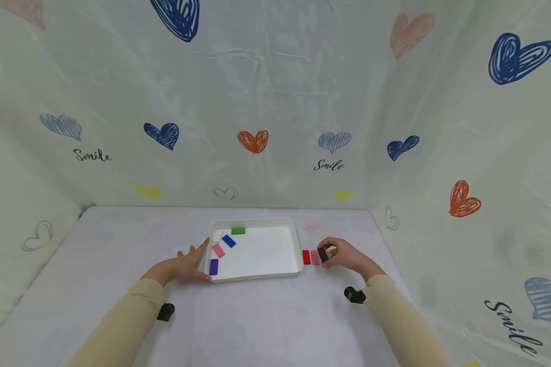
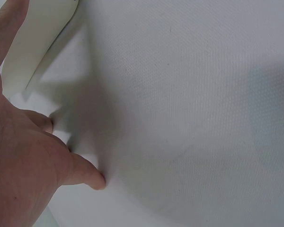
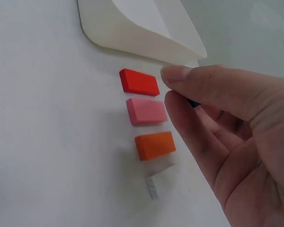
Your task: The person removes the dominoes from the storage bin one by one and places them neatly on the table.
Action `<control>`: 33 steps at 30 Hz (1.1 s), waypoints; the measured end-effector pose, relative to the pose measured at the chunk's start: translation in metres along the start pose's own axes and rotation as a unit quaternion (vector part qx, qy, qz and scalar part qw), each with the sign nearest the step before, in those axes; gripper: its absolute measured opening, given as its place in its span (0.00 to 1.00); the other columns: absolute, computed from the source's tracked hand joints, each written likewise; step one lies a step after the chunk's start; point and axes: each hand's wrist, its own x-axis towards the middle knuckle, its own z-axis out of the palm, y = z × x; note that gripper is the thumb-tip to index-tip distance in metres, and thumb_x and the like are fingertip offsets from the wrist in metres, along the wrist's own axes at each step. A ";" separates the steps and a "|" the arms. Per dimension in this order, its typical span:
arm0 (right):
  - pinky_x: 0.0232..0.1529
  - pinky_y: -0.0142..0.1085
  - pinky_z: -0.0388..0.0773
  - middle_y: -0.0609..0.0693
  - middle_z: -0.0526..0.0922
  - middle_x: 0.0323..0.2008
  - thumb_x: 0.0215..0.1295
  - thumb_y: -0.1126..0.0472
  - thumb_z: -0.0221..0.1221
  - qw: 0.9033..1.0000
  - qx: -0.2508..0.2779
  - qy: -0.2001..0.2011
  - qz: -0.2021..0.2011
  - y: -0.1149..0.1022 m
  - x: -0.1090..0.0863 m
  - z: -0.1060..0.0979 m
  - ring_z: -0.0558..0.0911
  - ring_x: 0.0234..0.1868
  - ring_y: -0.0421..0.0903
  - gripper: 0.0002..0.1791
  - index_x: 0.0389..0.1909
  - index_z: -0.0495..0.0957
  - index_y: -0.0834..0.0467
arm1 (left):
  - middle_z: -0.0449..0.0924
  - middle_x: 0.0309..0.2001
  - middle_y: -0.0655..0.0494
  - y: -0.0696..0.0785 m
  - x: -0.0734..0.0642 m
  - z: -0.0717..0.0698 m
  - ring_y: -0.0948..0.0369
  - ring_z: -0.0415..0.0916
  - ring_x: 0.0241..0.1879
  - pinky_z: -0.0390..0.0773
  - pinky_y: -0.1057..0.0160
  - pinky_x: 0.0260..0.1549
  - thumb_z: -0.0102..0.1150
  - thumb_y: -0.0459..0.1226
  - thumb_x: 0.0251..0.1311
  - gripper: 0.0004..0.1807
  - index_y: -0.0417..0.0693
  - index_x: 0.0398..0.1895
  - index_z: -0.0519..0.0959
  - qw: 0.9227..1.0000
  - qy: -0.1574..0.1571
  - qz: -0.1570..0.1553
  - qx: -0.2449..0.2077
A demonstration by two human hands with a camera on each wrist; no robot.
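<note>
Plainly, the right hand (image 1: 343, 255) pinches a black block (image 1: 322, 255) between thumb and fingers, out at 3 o'clock from the white tray (image 1: 267, 252) as the head view shows it, near a row running outward from a red block (image 1: 306, 257) through a pink block (image 1: 315, 257) and an orange block (image 3: 156, 145) to a white block (image 3: 152, 187). The left hand (image 1: 181, 266) has its fingers spread wide at the tray's 9 o'clock side. Within the tray, going clockwise, a purple block (image 1: 214, 267) lies near 8 o'clock, another pink block (image 1: 218, 250) at 9, a blue block (image 1: 229, 241) at 10 and a green block (image 1: 238, 231) near 11.
</note>
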 end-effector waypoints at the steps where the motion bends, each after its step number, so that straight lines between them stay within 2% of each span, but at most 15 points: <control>1: 0.41 0.38 0.81 0.56 0.73 0.50 0.52 0.71 0.70 1.000 0.000 0.003 0.003 0.002 -0.001 -0.001 0.80 0.37 0.48 0.24 0.51 0.76 0.60 | 0.27 0.71 0.22 -0.001 0.000 0.001 0.21 0.22 0.65 0.35 0.20 0.55 0.74 0.53 0.47 0.67 0.47 0.78 0.33 1.000 0.000 0.001 0.001; 8: 0.44 0.39 0.80 0.56 0.74 0.50 0.52 0.69 0.71 0.999 -0.034 0.027 0.000 0.013 -0.004 -0.008 0.78 0.41 0.49 0.23 0.49 0.77 0.60 | 0.26 0.71 0.22 -0.005 0.004 0.001 0.22 0.21 0.65 0.33 0.21 0.55 0.74 0.54 0.45 0.69 0.48 0.78 0.33 1.000 -0.001 0.000 -0.004; 12: 0.40 0.37 0.78 0.54 0.74 0.44 0.51 0.69 0.72 0.997 -0.062 0.044 0.008 0.020 -0.005 -0.012 0.74 0.40 0.50 0.23 0.49 0.78 0.58 | 0.26 0.71 0.22 -0.007 0.005 0.002 0.22 0.21 0.65 0.33 0.21 0.55 0.74 0.55 0.45 0.69 0.48 0.78 0.33 1.000 -0.002 0.001 -0.005; 18: 0.35 0.36 0.74 0.53 0.73 0.39 0.49 0.70 0.73 0.996 -0.072 0.059 0.005 0.031 -0.007 -0.018 0.72 0.37 0.49 0.24 0.48 0.78 0.59 | 0.26 0.71 0.22 -0.006 0.005 0.003 0.22 0.20 0.65 0.33 0.21 0.56 0.74 0.54 0.46 0.68 0.48 0.78 0.33 1.000 -0.002 0.003 -0.006; 27: 0.36 0.37 0.72 0.53 0.72 0.40 0.49 0.69 0.73 0.995 -0.073 0.070 0.024 0.045 -0.005 -0.027 0.71 0.38 0.50 0.25 0.50 0.78 0.59 | 0.26 0.71 0.22 -0.004 0.003 0.002 0.21 0.21 0.65 0.34 0.21 0.56 0.74 0.53 0.47 0.68 0.47 0.77 0.32 1.000 0.000 0.001 -0.005; 33: 0.40 0.37 0.74 0.54 0.74 0.42 0.50 0.68 0.73 0.991 -0.100 0.083 0.039 0.050 -0.004 -0.029 0.72 0.40 0.51 0.24 0.50 0.78 0.58 | 0.26 0.71 0.22 -0.003 0.002 0.003 0.21 0.21 0.65 0.34 0.21 0.56 0.74 0.52 0.47 0.67 0.46 0.77 0.33 1.000 0.001 0.001 -0.010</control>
